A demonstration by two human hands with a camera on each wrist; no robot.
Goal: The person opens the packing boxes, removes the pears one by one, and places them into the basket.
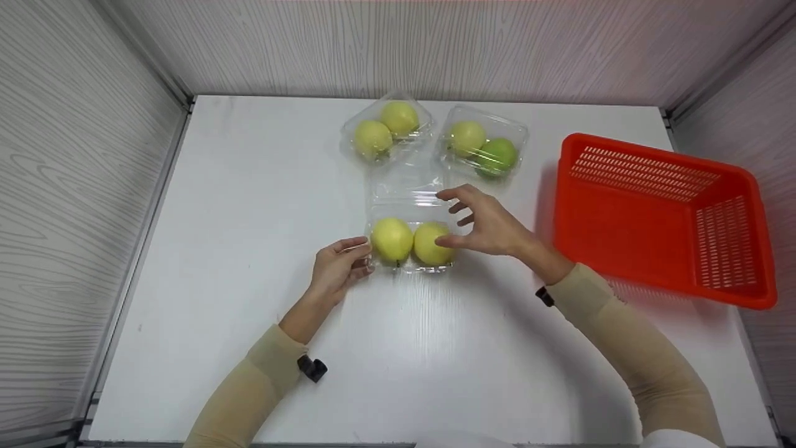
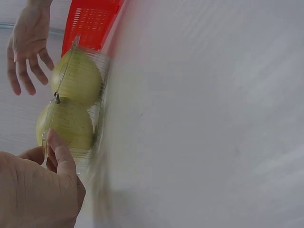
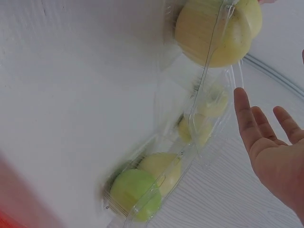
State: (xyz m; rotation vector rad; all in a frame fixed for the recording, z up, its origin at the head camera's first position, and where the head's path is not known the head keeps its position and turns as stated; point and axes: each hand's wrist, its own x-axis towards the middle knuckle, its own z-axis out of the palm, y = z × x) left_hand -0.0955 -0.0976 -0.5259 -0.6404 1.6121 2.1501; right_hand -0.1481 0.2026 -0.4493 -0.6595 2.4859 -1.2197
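Observation:
A clear plastic clamshell box [image 1: 410, 269] lies with its lid [image 1: 407, 185] folded back, away from the person. Two round yellow fruits, one on the left [image 1: 392, 239] and one on the right [image 1: 429, 242], sit side by side in it. My left hand [image 1: 336, 267] pinches the box's left rim between thumb and fingers, as the left wrist view also shows. Above the right side of the box is my right hand [image 1: 488, 225], fingers spread and holding nothing. In the right wrist view its fingers [image 3: 244, 111] stand apart from the box.
Behind are two closed clear boxes: the left box [image 1: 351, 127] holds two yellow fruits, the right box [image 1: 519, 134] a yellow and a green one. An empty red plastic basket [image 1: 622, 224] stands on the right of the white table [image 1: 249, 186]. Panels wall the back and sides.

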